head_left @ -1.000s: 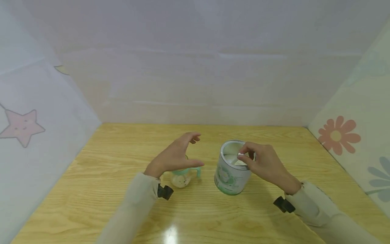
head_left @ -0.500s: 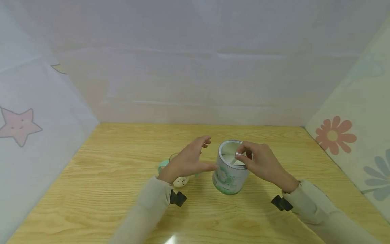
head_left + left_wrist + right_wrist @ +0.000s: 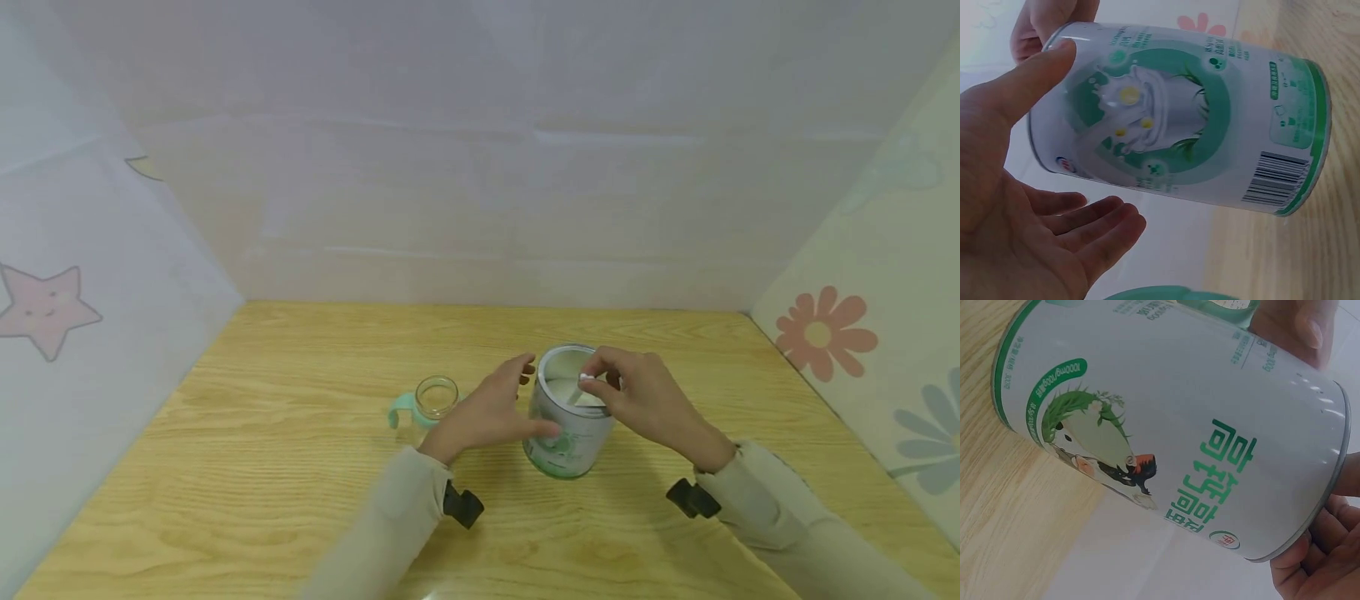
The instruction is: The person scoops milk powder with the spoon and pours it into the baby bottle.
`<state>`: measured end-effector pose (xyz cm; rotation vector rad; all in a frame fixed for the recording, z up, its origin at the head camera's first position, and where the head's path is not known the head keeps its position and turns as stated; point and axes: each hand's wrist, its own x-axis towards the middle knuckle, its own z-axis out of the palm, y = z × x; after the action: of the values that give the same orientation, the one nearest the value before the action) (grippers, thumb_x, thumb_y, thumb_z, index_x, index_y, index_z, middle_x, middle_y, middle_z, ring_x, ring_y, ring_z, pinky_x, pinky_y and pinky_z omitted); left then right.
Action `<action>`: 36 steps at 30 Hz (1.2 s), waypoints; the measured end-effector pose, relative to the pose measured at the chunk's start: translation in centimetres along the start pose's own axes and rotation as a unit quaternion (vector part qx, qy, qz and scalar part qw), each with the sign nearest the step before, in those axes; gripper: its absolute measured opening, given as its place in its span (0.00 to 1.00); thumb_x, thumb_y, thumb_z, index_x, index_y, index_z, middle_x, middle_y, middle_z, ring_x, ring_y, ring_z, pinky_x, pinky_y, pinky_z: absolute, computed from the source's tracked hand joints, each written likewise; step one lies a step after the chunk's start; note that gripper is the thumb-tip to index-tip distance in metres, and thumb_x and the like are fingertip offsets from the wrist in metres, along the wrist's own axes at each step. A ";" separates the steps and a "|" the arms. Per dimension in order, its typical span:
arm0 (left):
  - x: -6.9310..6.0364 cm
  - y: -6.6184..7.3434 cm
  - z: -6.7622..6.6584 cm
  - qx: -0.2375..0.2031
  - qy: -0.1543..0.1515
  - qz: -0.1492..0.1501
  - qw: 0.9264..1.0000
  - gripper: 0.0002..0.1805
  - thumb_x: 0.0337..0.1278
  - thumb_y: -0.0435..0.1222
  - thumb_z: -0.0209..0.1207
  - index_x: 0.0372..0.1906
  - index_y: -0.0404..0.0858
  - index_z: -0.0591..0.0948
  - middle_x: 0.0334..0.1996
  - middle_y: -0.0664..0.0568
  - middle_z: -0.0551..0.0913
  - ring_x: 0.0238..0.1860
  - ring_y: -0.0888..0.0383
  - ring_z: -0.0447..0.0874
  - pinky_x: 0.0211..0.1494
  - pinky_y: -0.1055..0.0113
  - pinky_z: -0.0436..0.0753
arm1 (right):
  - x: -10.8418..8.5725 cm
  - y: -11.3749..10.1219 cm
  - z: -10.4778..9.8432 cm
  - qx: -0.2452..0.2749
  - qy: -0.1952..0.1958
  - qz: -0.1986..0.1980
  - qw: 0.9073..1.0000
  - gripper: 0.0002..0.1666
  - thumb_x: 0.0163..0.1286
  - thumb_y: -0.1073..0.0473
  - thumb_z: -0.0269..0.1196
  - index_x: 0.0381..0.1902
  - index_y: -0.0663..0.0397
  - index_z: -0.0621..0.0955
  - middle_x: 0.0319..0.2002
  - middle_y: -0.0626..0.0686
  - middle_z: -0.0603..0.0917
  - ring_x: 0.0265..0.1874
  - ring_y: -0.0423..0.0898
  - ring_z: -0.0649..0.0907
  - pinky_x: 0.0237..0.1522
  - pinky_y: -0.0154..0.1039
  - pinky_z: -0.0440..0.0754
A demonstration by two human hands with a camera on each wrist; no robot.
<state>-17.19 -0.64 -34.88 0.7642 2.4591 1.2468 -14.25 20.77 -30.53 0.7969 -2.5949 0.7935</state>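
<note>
An open milk powder can (image 3: 566, 450), white and green, stands upright on the table with pale powder inside. My right hand (image 3: 652, 404) pinches the white handle of a scoop (image 3: 576, 395) between thumb and fingertips over the can's mouth. The scoop's lower end is hidden in the can. At the can's left side, my left hand (image 3: 491, 412) is spread, its thumb (image 3: 1044, 72) in front of the can; whether it touches cannot be told. Behind the left wrist stands a clear bottle (image 3: 437, 397) without a lid, with a mint-green handle, its lower part hidden by the hand.
The wooden table (image 3: 300, 358) carries the can and the bottle. Pale walls enclose it at the back and both sides, the left with a pink star (image 3: 49, 308), the right with a red flower (image 3: 825, 333).
My left hand has moved right from the bottle to the can's side, baring the bottle's mouth and its left handle. The right hand stays at the can with the scoop.
</note>
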 end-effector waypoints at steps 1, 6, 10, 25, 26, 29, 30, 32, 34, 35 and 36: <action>0.1 -0.1 0.2 -0.002 -0.003 0.004 1.000 0.55 0.48 0.52 0.68 0.75 0.39 0.50 0.68 0.48 0.63 0.67 0.51 0.64 0.63 0.52 0.73 | 0.0 0.0 0.0 0.000 0.000 -0.001 1.000 0.05 0.60 0.68 0.67 0.29 0.54 0.80 0.18 0.42 0.76 0.14 0.33 0.65 0.15 0.29 0.65; 0.4 -0.4 0.7 -0.021 -0.008 0.026 0.999 0.53 0.48 0.51 0.69 0.74 0.41 0.52 0.68 0.49 0.63 0.65 0.51 0.65 0.62 0.53 0.73 | 0.0 0.0 0.0 0.007 0.001 -0.006 1.000 0.05 0.61 0.67 0.66 0.30 0.54 0.80 0.18 0.41 0.76 0.13 0.32 0.64 0.14 0.29 0.65; 0.4 -0.3 1.1 -0.034 -0.006 0.034 0.999 0.53 0.47 0.51 0.69 0.74 0.44 0.52 0.67 0.52 0.63 0.64 0.52 0.66 0.61 0.53 0.73 | 0.0 0.0 0.1 0.010 0.001 -0.004 1.000 0.04 0.61 0.67 0.66 0.30 0.54 0.80 0.18 0.41 0.75 0.13 0.31 0.64 0.14 0.29 0.65; 0.8 -0.7 1.9 -0.065 0.014 0.054 0.996 0.53 0.47 0.50 0.70 0.74 0.48 0.51 0.65 0.52 0.64 0.62 0.55 0.67 0.62 0.52 0.72 | 0.2 0.5 0.4 0.002 0.004 -0.043 0.999 0.08 0.59 0.69 0.66 0.29 0.52 0.79 0.21 0.41 0.77 0.16 0.30 0.66 0.16 0.29 0.67; 0.8 -0.7 1.9 -0.068 0.015 0.054 0.996 0.53 0.47 0.50 0.70 0.74 0.48 0.51 0.65 0.53 0.64 0.62 0.55 0.67 0.62 0.52 0.72 | 0.2 0.5 0.4 0.000 0.005 -0.043 0.999 0.08 0.59 0.69 0.66 0.29 0.51 0.79 0.21 0.41 0.77 0.16 0.30 0.66 0.16 0.28 0.66; 0.9 -0.7 1.9 -0.072 0.013 0.057 0.996 0.53 0.47 0.50 0.70 0.74 0.48 0.51 0.65 0.53 0.64 0.62 0.55 0.67 0.62 0.54 0.73 | 0.1 0.6 0.3 -0.005 0.011 -0.044 0.999 0.10 0.58 0.69 0.67 0.28 0.51 0.78 0.21 0.41 0.77 0.16 0.29 0.65 0.15 0.29 0.66; 0.9 -0.7 1.9 -0.073 0.012 0.057 0.996 0.53 0.47 0.50 0.70 0.74 0.47 0.50 0.65 0.53 0.64 0.62 0.56 0.67 0.62 0.55 0.73 | 0.1 0.6 0.3 -0.007 0.014 -0.044 0.999 0.10 0.57 0.70 0.67 0.28 0.50 0.78 0.21 0.42 0.77 0.16 0.29 0.65 0.15 0.29 0.66; 0.9 -0.7 1.9 -0.076 0.010 0.058 0.995 0.53 0.48 0.49 0.70 0.74 0.47 0.50 0.65 0.53 0.64 0.62 0.56 0.68 0.62 0.56 0.74 | 0.1 0.6 0.3 -0.011 0.021 -0.049 0.999 0.11 0.56 0.70 0.68 0.27 0.50 0.79 0.21 0.42 0.77 0.16 0.29 0.66 0.15 0.29 0.65; 0.9 -0.7 1.9 -0.076 0.009 0.058 0.995 0.53 0.48 0.49 0.69 0.75 0.47 0.50 0.65 0.53 0.64 0.62 0.56 0.68 0.62 0.57 0.74 | 0.1 0.6 0.2 -0.016 0.029 -0.055 0.998 0.11 0.55 0.70 0.69 0.27 0.50 0.79 0.22 0.43 0.78 0.17 0.30 0.67 0.15 0.28 0.65; 0.9 -0.7 1.9 -0.077 0.009 0.058 0.995 0.53 0.48 0.49 0.69 0.74 0.47 0.50 0.64 0.53 0.65 0.62 0.56 0.68 0.62 0.57 0.74 | 0.1 0.6 0.2 -0.018 0.031 -0.057 0.998 0.12 0.54 0.70 0.69 0.27 0.50 0.79 0.22 0.43 0.78 0.18 0.30 0.68 0.15 0.28 0.65; 0.9 -0.7 1.9 -0.077 0.008 0.058 0.995 0.53 0.48 0.49 0.69 0.75 0.47 0.50 0.64 0.53 0.65 0.61 0.56 0.68 0.61 0.57 0.74 | 0.2 0.6 0.2 -0.018 0.032 -0.058 0.998 0.12 0.54 0.71 0.69 0.27 0.50 0.79 0.22 0.43 0.78 0.18 0.31 0.68 0.15 0.28 0.65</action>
<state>-17.26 0.78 -36.54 0.8667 2.3268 1.4708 -14.74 21.00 -30.84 0.8876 -2.4753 0.7243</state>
